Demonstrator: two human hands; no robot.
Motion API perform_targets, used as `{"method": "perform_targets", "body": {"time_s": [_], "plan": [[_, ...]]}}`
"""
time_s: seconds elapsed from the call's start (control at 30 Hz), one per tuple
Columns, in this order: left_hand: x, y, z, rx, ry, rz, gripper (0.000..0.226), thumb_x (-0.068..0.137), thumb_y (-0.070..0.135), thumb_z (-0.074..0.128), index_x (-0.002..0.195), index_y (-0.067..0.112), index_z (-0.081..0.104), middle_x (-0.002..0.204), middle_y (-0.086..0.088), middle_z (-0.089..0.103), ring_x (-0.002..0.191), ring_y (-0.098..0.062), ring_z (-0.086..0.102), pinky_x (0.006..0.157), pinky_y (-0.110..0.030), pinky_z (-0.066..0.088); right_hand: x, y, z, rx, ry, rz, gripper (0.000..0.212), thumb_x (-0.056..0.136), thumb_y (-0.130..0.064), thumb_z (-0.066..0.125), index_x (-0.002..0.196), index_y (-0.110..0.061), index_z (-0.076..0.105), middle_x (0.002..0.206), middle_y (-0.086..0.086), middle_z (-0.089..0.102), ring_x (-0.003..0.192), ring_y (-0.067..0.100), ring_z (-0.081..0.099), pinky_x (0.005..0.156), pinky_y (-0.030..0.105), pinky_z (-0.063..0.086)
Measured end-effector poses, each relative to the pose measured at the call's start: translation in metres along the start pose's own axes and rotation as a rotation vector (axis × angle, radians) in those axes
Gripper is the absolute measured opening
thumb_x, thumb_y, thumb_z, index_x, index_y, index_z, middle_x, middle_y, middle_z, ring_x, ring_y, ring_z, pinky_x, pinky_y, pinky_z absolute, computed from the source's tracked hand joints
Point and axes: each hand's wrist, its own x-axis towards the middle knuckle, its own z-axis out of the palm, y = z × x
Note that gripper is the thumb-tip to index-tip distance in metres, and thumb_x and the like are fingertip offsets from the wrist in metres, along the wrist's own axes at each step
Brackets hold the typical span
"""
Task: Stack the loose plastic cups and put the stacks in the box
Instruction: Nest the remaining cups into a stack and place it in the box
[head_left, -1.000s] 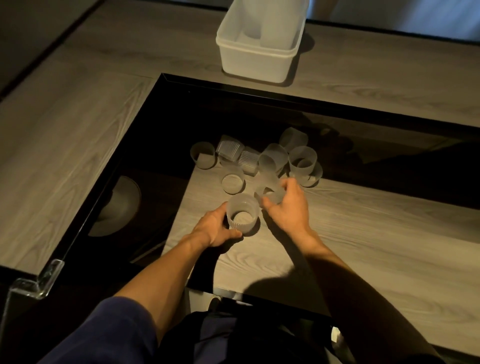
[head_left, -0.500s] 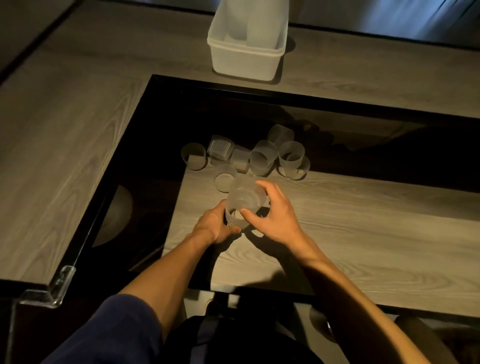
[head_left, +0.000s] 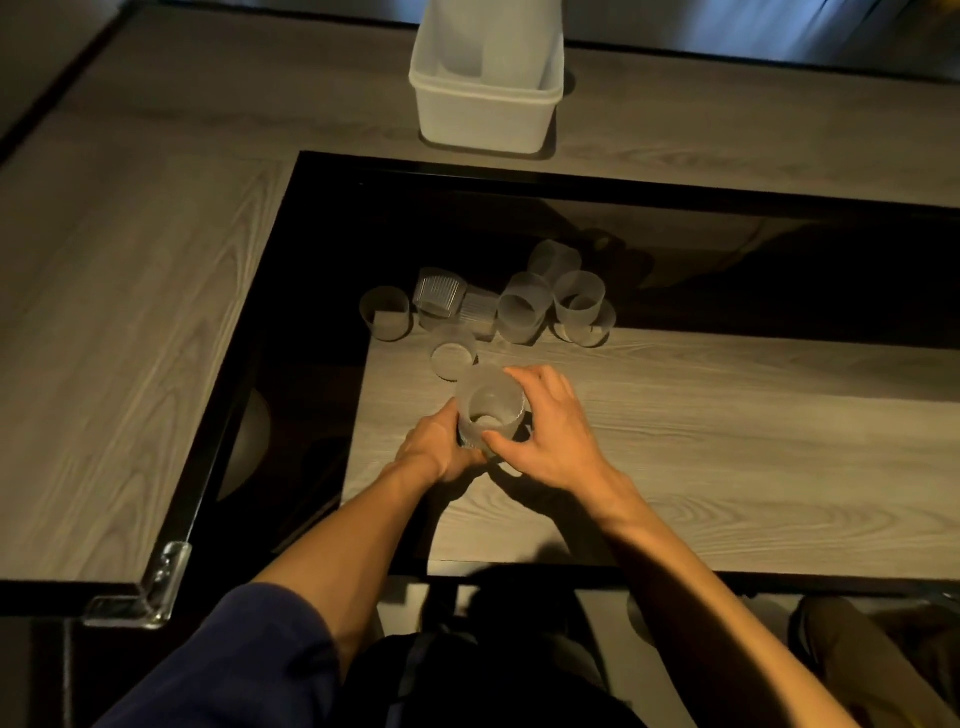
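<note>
A frosted plastic cup (head_left: 488, 397) sits nested in a ribbed cup below it, on the glass table top. My right hand (head_left: 550, 431) grips the upper cup by its rim and side. My left hand (head_left: 439, 449) holds the lower cup from the left. Behind them lie several loose cups: one upright (head_left: 453, 353), one at far left (head_left: 385, 313), a ribbed one (head_left: 440, 295), one on its side (head_left: 522, 307) and an upright one (head_left: 579, 304). The white plastic box (head_left: 485, 111) stands at the far edge, with a pale stack inside.
The table has a dark glass centre (head_left: 727, 260) framed by grey wood (head_left: 130, 338), with a wooden shelf visible below the glass. A clear plastic corner guard (head_left: 150, 592) caps the near left corner. My legs are under the near edge.
My right hand picked a cup from the pile, brought it over the cup in my left hand and pushed it down into it. The view shifted slightly.
</note>
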Motion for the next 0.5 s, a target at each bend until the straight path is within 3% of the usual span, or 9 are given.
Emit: {"method": "perform_targets", "body": {"time_s": [0.07,0.2,0.27,0.4,0.5], "plan": [[-0.001,0.000,-0.001,-0.017,-0.007,0.010,0.079,0.073,0.042,0.086,0.140,0.034,0.044,0.122,0.003,0.061,0.118,-0.024,0.056,0.098,-0.038,0.046,-0.003,0.000,0.001,-0.059,-0.056,0.067,0.087,0.079,-0.060,0.072,0.151,-0.026,0.037,0.127,0.000,0.044,0.119,0.017,0.040,0.099,0.043,0.047],[-0.003,0.001,-0.001,0.004,-0.009,-0.008,0.085,0.074,0.037,0.086,0.145,0.038,0.040,0.128,-0.001,0.062,0.121,-0.027,0.056,0.097,-0.037,0.046,-0.009,0.008,-0.001,-0.137,-0.341,0.201,0.116,0.078,-0.074,0.067,0.162,-0.031,-0.001,0.149,0.005,0.027,0.136,0.025,0.031,0.110,0.047,0.041],[-0.002,0.003,0.001,0.014,0.001,-0.020,0.084,0.072,0.034,0.087,0.143,0.039,0.041,0.126,0.000,0.063,0.120,-0.027,0.058,0.098,-0.039,0.048,-0.010,0.013,-0.005,-0.089,-0.413,0.225,0.121,0.078,-0.065,0.074,0.160,-0.038,-0.011,0.153,0.004,0.023,0.140,0.025,0.030,0.114,0.046,0.039],[0.000,0.006,0.003,0.043,0.022,-0.043,0.085,0.071,0.034,0.088,0.142,0.038,0.041,0.128,0.000,0.064,0.120,-0.027,0.058,0.102,-0.042,0.048,-0.001,0.025,-0.013,0.020,-0.436,0.320,0.110,0.085,-0.014,0.075,0.162,-0.036,0.000,0.158,0.001,0.020,0.146,0.023,0.028,0.120,0.040,0.034],[0.005,0.012,0.006,0.037,0.036,-0.061,0.084,0.071,0.033,0.088,0.142,0.037,0.042,0.128,0.000,0.063,0.121,-0.027,0.057,0.103,-0.043,0.048,0.009,0.039,-0.015,0.042,-0.263,0.426,0.090,0.089,-0.003,0.068,0.162,-0.026,0.020,0.157,0.004,0.029,0.144,0.023,0.036,0.116,0.033,0.035]]}}
